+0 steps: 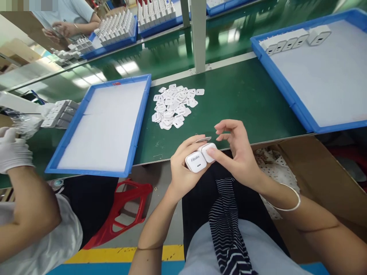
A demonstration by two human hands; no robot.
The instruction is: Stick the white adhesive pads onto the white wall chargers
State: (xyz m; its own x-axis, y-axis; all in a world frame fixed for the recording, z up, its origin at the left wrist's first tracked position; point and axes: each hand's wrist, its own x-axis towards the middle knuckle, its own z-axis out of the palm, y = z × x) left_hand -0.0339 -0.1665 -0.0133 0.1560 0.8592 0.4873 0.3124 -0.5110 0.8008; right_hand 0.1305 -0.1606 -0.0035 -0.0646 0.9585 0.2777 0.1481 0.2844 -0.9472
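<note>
My left hand point(185, 164) is closed around two white charger housings lying side by side. The nearer charger point(196, 162) shows printed lettering and a small dark slot on its end face. Beside it sits the second charger point(208, 151), partly covered by my right thumb. A thin flat white plate point(203, 139) is by the fingertips of my left hand. My right hand point(236, 149) has its fingers spread, with the thumb touching the second charger's end. On the green bench beyond lies a heap of small white end plates point(173, 105).
A blue-rimmed tray point(134, 130) stands at left; another blue-rimmed tray point(286, 91) at right holds several white chargers point(292, 41). A post point(198, 38) rises behind. A co-worker's gloved hand point(14, 151) is at far left, near a red stool point(129, 206). Another person works opposite.
</note>
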